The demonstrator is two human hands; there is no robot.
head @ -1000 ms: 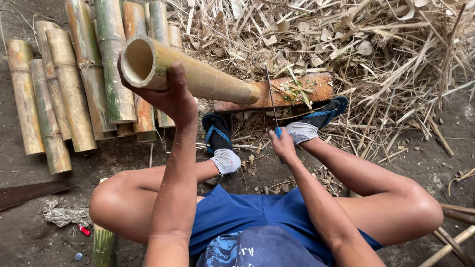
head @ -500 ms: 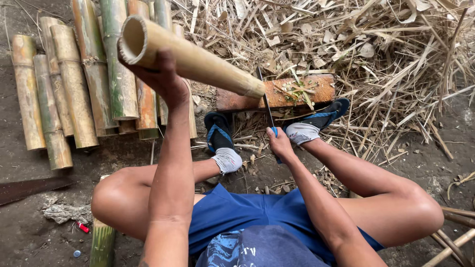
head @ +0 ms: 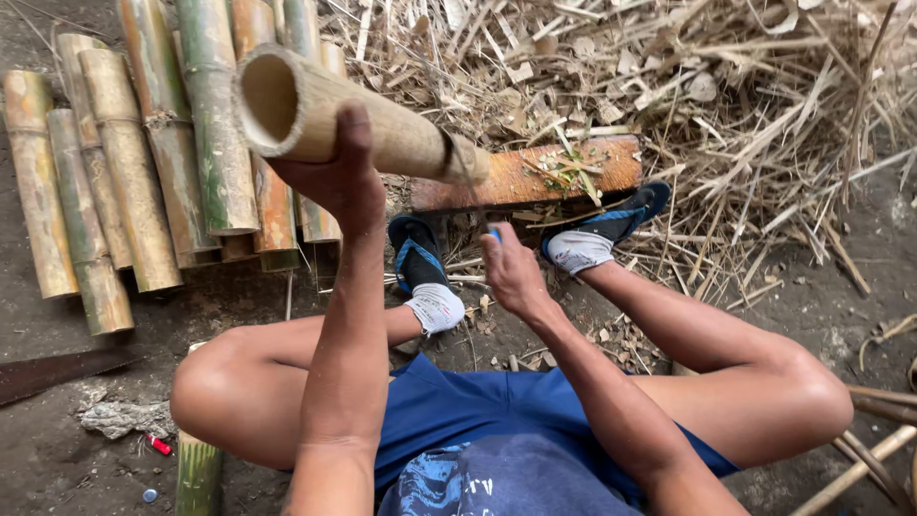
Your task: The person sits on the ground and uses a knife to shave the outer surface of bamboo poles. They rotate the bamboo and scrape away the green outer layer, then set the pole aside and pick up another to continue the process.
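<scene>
My left hand (head: 336, 180) grips a hollow pale bamboo tube (head: 387, 129) from below and holds it up at a slant, its open end towards me. The tube's far end rests near a brown wooden block (head: 573, 177) on the ground. My right hand (head: 511, 272) is closed around a blue-handled knife (head: 466, 186) whose thin blade stands up against the tube near its far end. My feet, in grey socks and blue sandals (head: 417, 256), sit just in front of the block.
A row of cut bamboo lengths (head: 124, 182) lies at the left. Dry bamboo shavings and strips (head: 726, 96) pile up behind and to the right. A rusty flat blade (head: 57, 373), a red lighter (head: 160, 445) and a green bamboo piece (head: 198, 478) lie near my left knee.
The tube's near end has risen and swung towards the camera. My right hand has brought the knife up so that its blade meets the tube's far end.
</scene>
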